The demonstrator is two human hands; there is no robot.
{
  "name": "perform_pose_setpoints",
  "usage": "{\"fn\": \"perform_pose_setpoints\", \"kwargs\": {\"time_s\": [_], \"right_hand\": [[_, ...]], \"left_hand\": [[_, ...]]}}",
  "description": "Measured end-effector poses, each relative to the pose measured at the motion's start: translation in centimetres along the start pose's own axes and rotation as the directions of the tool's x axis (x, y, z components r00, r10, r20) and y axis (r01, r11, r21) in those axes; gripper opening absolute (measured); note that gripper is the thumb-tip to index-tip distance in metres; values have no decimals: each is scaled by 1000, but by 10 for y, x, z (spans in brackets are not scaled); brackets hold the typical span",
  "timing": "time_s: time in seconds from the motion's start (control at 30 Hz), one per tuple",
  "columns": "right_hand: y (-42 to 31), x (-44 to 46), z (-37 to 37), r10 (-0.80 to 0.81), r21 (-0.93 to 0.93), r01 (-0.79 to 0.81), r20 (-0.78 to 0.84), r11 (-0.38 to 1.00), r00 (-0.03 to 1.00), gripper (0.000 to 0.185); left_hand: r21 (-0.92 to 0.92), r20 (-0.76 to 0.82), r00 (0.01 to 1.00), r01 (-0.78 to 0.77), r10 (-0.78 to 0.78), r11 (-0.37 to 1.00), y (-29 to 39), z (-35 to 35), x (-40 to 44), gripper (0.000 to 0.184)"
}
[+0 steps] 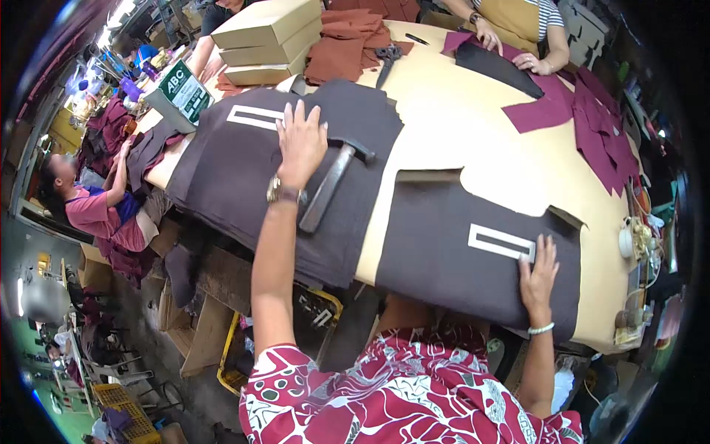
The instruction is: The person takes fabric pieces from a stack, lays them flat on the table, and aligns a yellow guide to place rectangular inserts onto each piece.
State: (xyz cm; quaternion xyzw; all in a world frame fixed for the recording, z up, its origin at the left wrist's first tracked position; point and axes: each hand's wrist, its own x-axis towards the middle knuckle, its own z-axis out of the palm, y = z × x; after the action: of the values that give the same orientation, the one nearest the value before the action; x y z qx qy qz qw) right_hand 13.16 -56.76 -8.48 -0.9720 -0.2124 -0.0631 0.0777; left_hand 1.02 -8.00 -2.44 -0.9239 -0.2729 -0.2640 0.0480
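Note:
My left hand [302, 144] lies with its fingers stretched out on a stack of dark cut fabric pieces [229, 177]. Its fingertips reach the end of a white rectangular frame [255, 117] with a long slot. Just right of that wrist, a hammer [329, 185] rests on the stack. My right hand [540, 277] is spread flat on a single dark fabric piece [444, 237], which has a notched, curled far edge. A second white slotted frame [501, 242] sits on this piece, and my right thumb and fingers are at its right end.
Tan boxes [266, 33], a green-and-white ABC box [177, 96], rust-coloured fabric [347, 48] and scissors [387, 63] stand or lie toward the back of the table [436, 126]. Across it, a co-worker's hands [510, 52] handle dark and maroon fabric. Another person [103, 207] sits at left.

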Motion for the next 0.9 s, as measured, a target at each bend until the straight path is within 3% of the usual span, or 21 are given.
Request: {"fn": "perform_pose_setpoints", "kwargs": {"time_s": [0.03, 0.17, 0.23, 0.3, 0.37, 0.43, 0.47, 0.5, 0.57, 0.63, 0.7, 0.77, 0.87, 0.9], "right_hand": [[-6, -3, 6, 25, -26, -24, 68, 999, 997, 62], [-8, -1, 5, 42, 8, -43, 60, 999, 997, 62], [-11, 1, 4, 45, 16, -46, 47, 999, 998, 63], [-12, 2, 2, 56, 9, -56, 43, 998, 997, 63], [-12, 3, 1, 55, 21, -56, 23, 998, 998, 62], [-13, 3, 1, 53, 30, -54, 23, 998, 998, 62], [-12, 3, 3, 32, 46, -32, -3, 998, 999, 62], [-12, 1, 3, 36, 35, -36, -1, 999, 999, 62], [-13, 2, 3, 37, 19, -37, -3, 999, 999, 63], [-15, 1, 2, 45, 8, -45, 3, 999, 999, 63], [-14, 3, 2, 41, 14, -41, -3, 999, 999, 63], [-14, 1, 2, 32, 12, -32, -12, 999, 999, 62], [-12, 1, 5, 0, 12, 1, -49, 1000, 999, 62], [-9, 1, 6, -13, 11, 14, -65, 1000, 998, 62]], "left_hand": [[46, -14, 1000, -18, 19, 999, -13, 20, 21, 39], [234, 133, 990, 8, -41, 972, -57, 76, 104, 37], [312, 268, 943, 110, -199, 944, -71, 93, 135, 34], [338, 282, 913, 193, -294, 921, -97, 129, 158, 38], [336, 402, 818, 287, -412, 897, -107, 143, 175, 44], [390, 472, 762, 271, -444, 880, -112, 152, 181, 45], [445, 453, 768, 245, -453, 861, -117, 157, 182, 44], [359, 373, 837, 267, -400, 894, -117, 151, 183, 35], [306, 182, 954, 177, -240, 935, -121, 139, 200, 25], [202, -13, 999, 40, -38, 979, -83, 81, 208, 20], [126, -189, 979, -56, 79, 990, -55, 44, 222, 17], [-81, -360, 906, -266, 221, 961, -37, 12, 230, 25], [-117, -485, 809, -436, 332, 892, -1, -39, 219, 39], [-331, -400, 884, -385, 242, 862, 8, -52, 213, 42]]}}
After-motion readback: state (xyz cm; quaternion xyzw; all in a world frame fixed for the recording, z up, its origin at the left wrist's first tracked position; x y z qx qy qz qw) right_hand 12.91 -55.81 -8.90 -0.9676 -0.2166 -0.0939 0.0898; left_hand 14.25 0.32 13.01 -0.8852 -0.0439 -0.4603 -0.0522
